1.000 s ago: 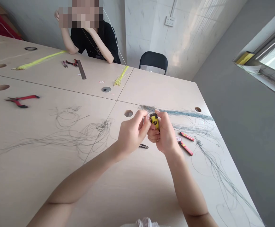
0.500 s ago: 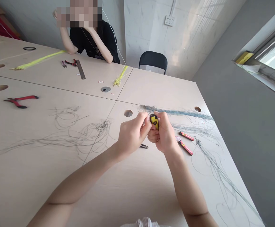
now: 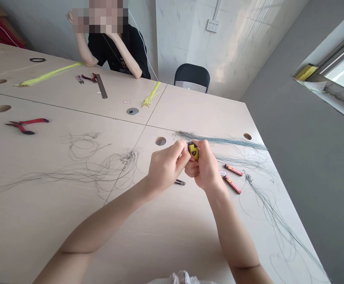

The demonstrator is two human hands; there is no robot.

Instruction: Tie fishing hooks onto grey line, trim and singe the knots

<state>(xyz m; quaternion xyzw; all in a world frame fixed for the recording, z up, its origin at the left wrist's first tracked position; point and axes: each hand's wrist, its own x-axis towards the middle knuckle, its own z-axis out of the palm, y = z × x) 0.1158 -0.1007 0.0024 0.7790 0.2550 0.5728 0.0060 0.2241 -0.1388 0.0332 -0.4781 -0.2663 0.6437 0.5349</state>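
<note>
My right hand [image 3: 206, 167] is closed around a yellow and black lighter [image 3: 193, 152], held upright above the table with the thumb near its top. Right beside it, my left hand [image 3: 167, 163] is closed in a pinch at the lighter's upper end. Whatever lies between the left fingertips is too small or hidden to make out. Below the hands, a small dark metal tool [image 3: 180, 182] lies partly covered. Two red lighters [image 3: 233, 170] rest on the table just right of my right hand.
Bundles of thin blue-grey line [image 3: 228, 140] spread across the right side, with a looser dark tangle [image 3: 127, 157] to the left. Red-handled pliers [image 3: 27, 125] lie far left. Across the table [image 3: 56, 228] sits a person [image 3: 115, 55], near yellow strands [image 3: 151, 94] and a steel ruler [image 3: 101, 86].
Both hands keep nearly the same place. The lighter's top is slightly more covered by the fingers; otherwise little differs.
</note>
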